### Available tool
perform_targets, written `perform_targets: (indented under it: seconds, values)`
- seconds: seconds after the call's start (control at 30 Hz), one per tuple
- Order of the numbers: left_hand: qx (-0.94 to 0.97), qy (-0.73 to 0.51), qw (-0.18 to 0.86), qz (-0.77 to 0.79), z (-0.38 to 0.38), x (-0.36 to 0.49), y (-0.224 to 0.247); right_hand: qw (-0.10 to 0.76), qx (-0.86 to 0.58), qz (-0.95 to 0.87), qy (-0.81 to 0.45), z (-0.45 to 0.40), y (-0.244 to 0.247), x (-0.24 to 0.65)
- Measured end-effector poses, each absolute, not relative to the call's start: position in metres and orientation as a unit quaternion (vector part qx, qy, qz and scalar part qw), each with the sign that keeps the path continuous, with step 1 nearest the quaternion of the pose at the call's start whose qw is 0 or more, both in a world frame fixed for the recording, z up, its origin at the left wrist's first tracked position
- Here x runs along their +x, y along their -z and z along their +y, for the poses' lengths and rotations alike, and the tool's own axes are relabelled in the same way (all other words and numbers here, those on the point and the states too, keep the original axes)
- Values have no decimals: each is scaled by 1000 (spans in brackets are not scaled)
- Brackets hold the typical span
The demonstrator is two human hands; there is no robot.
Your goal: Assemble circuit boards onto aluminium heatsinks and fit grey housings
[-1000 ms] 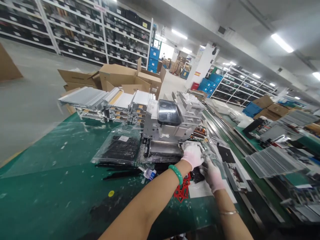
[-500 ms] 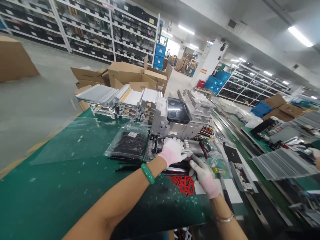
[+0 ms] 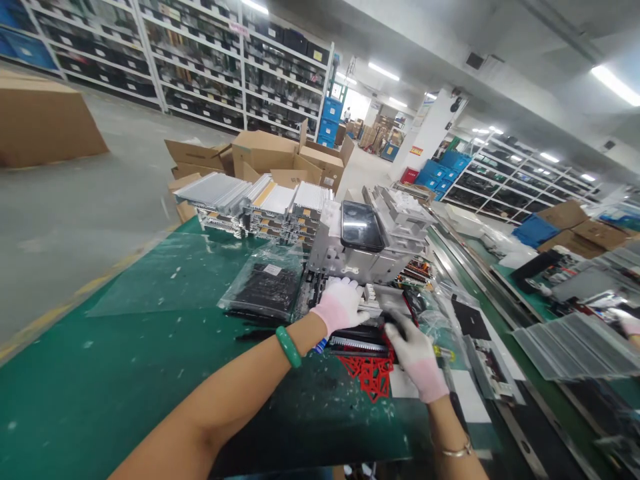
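The metal assembly (image 3: 391, 297) lies in from the tabletop's (image 3: 165, 373) near edge; it looks stiff, fairly weighty, best held by its sides. The left hand (image 3: 343, 305) spreads over it, grip hidden; the blurred right hand's (image 3: 414, 352) hold I cannot tell.

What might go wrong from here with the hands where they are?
The phone rests on the metal housing; a bump could send it sliding. The loose red frames lie close to the right hand and may get brushed aside. The green bangle, just behind the left hand, might knock nearby parts.
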State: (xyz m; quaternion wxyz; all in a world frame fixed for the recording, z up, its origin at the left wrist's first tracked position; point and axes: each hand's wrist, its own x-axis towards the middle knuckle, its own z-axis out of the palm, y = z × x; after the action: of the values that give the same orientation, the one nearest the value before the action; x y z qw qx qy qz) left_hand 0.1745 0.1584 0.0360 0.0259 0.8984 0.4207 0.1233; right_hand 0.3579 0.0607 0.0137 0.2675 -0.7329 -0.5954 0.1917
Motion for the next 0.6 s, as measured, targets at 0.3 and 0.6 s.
perform_targets:
  seconds: [0.3,0.6]
  values:
    - [899,-112,12,423,159,177,-33,61,-779,-623,48,69,0,376]
    - [911,-119,-16,395,148,170,-35,242,-552,-766,224,84,7,315]
